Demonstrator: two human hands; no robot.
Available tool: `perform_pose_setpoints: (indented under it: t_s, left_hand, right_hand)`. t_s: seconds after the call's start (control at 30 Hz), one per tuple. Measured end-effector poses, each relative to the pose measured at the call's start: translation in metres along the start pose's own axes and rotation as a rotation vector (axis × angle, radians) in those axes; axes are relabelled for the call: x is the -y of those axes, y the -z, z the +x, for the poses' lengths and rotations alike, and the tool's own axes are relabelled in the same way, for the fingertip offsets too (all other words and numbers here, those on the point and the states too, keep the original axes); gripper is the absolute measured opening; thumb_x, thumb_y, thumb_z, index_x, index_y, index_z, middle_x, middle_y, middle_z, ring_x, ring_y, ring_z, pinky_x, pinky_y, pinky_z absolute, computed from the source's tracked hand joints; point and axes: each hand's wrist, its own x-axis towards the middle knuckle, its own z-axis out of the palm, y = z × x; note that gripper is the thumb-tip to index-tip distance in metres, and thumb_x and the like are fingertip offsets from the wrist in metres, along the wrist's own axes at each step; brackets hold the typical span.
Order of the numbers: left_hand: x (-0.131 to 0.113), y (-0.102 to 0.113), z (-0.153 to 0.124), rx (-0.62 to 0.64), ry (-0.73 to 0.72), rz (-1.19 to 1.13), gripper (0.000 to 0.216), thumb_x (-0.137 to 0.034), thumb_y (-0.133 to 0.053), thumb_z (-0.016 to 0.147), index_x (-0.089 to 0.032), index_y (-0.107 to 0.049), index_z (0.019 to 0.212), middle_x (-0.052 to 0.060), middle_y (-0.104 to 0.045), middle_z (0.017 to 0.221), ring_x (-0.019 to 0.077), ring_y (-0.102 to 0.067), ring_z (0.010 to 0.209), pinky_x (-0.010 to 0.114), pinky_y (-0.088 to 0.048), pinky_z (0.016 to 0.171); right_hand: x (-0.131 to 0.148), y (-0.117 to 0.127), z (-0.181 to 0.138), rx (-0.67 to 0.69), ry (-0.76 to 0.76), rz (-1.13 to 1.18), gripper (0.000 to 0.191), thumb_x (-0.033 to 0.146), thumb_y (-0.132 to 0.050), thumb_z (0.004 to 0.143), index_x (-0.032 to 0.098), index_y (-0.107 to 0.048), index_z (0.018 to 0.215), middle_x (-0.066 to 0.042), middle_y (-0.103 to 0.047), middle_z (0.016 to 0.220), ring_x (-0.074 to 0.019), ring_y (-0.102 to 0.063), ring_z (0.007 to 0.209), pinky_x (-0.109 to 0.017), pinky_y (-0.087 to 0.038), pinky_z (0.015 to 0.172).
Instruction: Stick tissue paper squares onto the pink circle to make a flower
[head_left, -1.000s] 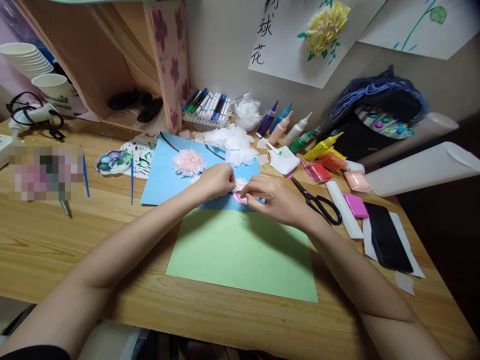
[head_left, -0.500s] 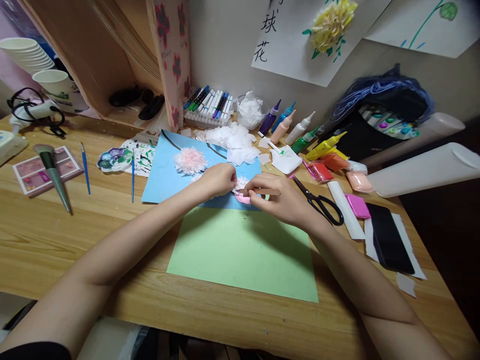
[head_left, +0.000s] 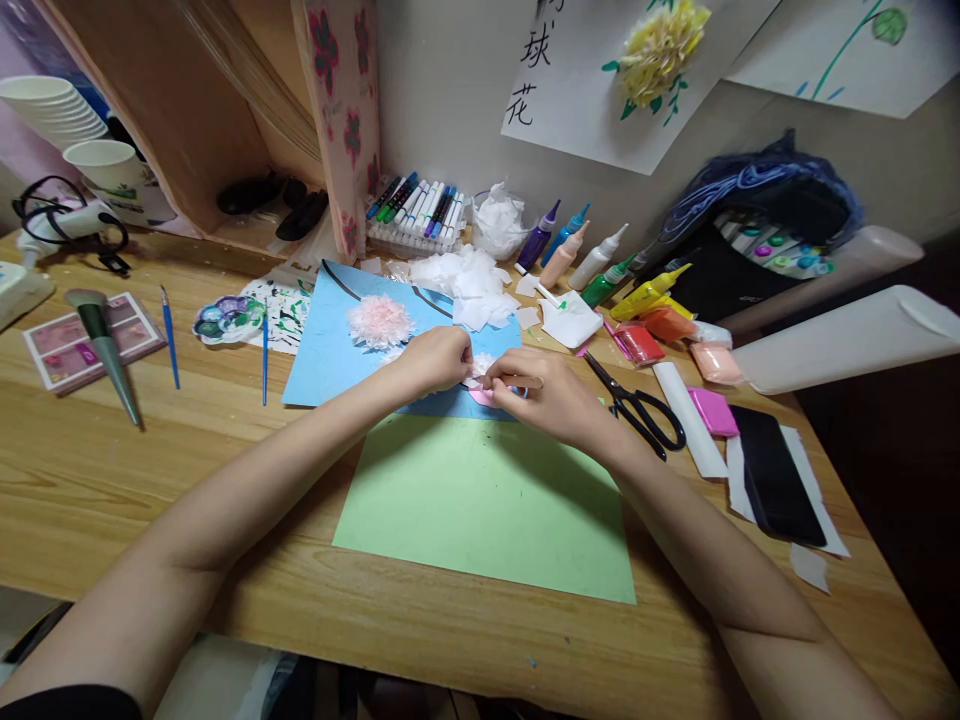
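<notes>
Both my hands meet over the lower right part of a blue sheet [head_left: 315,350] with black painted lines on it. The fingers of my left hand [head_left: 439,358] are pinched at a small white paper tuft [head_left: 482,365]; what lies between the fingertips is hidden. My right hand [head_left: 551,395] grips a thin brown stick [head_left: 525,381], its tip covered by the fingers. Below the fingertips lies a pink piece [head_left: 480,397], partly hidden by that hand. A fluffy pale pink paper flower [head_left: 381,322] sits on the sheet, left of my left hand.
A green sheet [head_left: 480,510] lies in front. White tissue pieces [head_left: 472,280], markers [head_left: 420,210] and paint bottles [head_left: 566,255] line the back. Black scissors [head_left: 637,405] and a phone [head_left: 772,475] are at right; a blue brush [head_left: 265,355] and makeup brush [head_left: 101,345] at left.
My right hand has shifted slightly left with the brown stick, whose tip is now behind the fingers. My left hand stays about where it was.
</notes>
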Motion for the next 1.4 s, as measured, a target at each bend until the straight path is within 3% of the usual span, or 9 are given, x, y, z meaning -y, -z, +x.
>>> perform_pose_setpoints:
  t_s: [0.3, 0.5, 0.7, 0.83, 0.97, 1.07, 1.17, 1.3, 1.4]
  left_hand:
    - [-0.002, 0.001, -0.001, 0.008, -0.001, -0.004, 0.017, -0.021, -0.054, 0.072, -0.016, -0.069, 0.079, 0.005, -0.069, 0.079, 0.0156, -0.057, 0.068, 0.024, -0.033, 0.054]
    - [-0.002, 0.001, -0.001, 0.006, 0.008, 0.015, 0.019, -0.021, -0.051, 0.072, -0.016, -0.069, 0.077, 0.006, -0.069, 0.078, 0.0162, -0.058, 0.067, 0.024, -0.035, 0.055]
    - [-0.002, 0.001, -0.001, -0.016, -0.004, 0.012, 0.02, -0.026, -0.052, 0.074, -0.016, -0.068, 0.075, 0.007, -0.069, 0.076, 0.0166, -0.058, 0.067, 0.024, -0.034, 0.054]
    - [-0.001, 0.0, -0.002, -0.02, -0.002, 0.01, 0.018, -0.02, -0.051, 0.073, -0.016, -0.068, 0.074, 0.006, -0.069, 0.076, 0.0155, -0.058, 0.067, 0.023, -0.036, 0.055]
    - [-0.002, -0.001, -0.001, -0.011, 0.008, -0.016, 0.016, -0.016, -0.053, 0.07, -0.017, -0.068, 0.076, 0.004, -0.07, 0.08, 0.0157, -0.06, 0.072, 0.023, -0.038, 0.057]
    - [0.0, 0.006, -0.002, -0.019, 0.007, -0.035, 0.014, -0.023, -0.054, 0.073, -0.018, -0.067, 0.075, 0.004, -0.069, 0.079, 0.0164, -0.06, 0.072, 0.023, -0.039, 0.058]
    - [0.006, 0.019, -0.004, -0.109, 0.025, -0.029, 0.02, -0.03, -0.049, 0.08, -0.017, -0.065, 0.077, 0.005, -0.069, 0.082, 0.0175, -0.06, 0.076, 0.025, -0.04, 0.061]
    - [0.014, 0.033, 0.006, -0.307, 0.099, 0.093, 0.02, -0.025, -0.047, 0.083, -0.017, -0.064, 0.087, 0.006, -0.068, 0.092, 0.02, -0.06, 0.086, 0.027, -0.043, 0.07]
    - [0.014, 0.032, 0.027, -0.347, 0.108, 0.184, 0.02, -0.024, -0.05, 0.081, -0.016, -0.065, 0.09, 0.009, -0.068, 0.097, 0.0217, -0.059, 0.093, 0.03, -0.043, 0.077]
  right_hand:
    - [-0.012, 0.009, 0.006, 0.057, -0.22, 0.18, 0.029, 0.036, -0.052, 0.087, 0.017, -0.073, 0.083, -0.006, -0.073, 0.08, -0.0177, -0.065, 0.068, -0.027, -0.047, 0.059]
    - [-0.013, -0.003, 0.012, -0.029, -0.144, 0.085, 0.034, 0.029, -0.044, 0.091, 0.016, -0.071, 0.074, -0.005, -0.072, 0.074, -0.0174, -0.065, 0.067, -0.027, -0.045, 0.062]
    - [-0.016, -0.018, 0.012, -0.092, -0.209, 0.166, 0.039, 0.03, -0.036, 0.094, 0.017, -0.068, 0.075, -0.006, -0.072, 0.076, -0.018, -0.066, 0.073, -0.027, -0.046, 0.069]
    - [-0.013, -0.009, 0.009, -0.162, -0.162, 0.316, 0.041, 0.037, -0.039, 0.094, 0.017, -0.067, 0.072, -0.004, -0.069, 0.069, -0.0154, -0.064, 0.066, -0.025, -0.046, 0.064]
    - [-0.007, 0.005, 0.005, -0.335, -0.116, 0.407, 0.044, 0.042, -0.041, 0.093, 0.016, -0.067, 0.069, -0.002, -0.064, 0.06, -0.0127, -0.059, 0.057, -0.024, -0.045, 0.059]
    - [-0.015, 0.006, 0.004, -0.489, -0.094, 0.545, 0.047, 0.046, -0.04, 0.092, 0.016, -0.066, 0.068, -0.002, -0.062, 0.057, -0.0118, -0.056, 0.054, -0.024, -0.043, 0.054]
    - [-0.038, -0.004, 0.007, -0.615, -0.15, 0.768, 0.047, 0.05, -0.042, 0.089, 0.016, -0.064, 0.064, -0.001, -0.058, 0.051, -0.0107, -0.053, 0.047, -0.022, -0.038, 0.045]
    - [-0.073, -0.024, 0.015, -0.665, -0.326, 1.127, 0.041, 0.05, -0.053, 0.08, 0.016, -0.059, 0.058, 0.002, -0.051, 0.044, -0.0069, -0.042, 0.036, -0.019, -0.025, 0.034]
    - [-0.087, -0.033, 0.019, -0.72, -0.361, 1.329, 0.034, 0.047, -0.062, 0.072, 0.016, -0.057, 0.058, 0.003, -0.054, 0.051, -0.0048, -0.041, 0.035, -0.019, -0.026, 0.033]
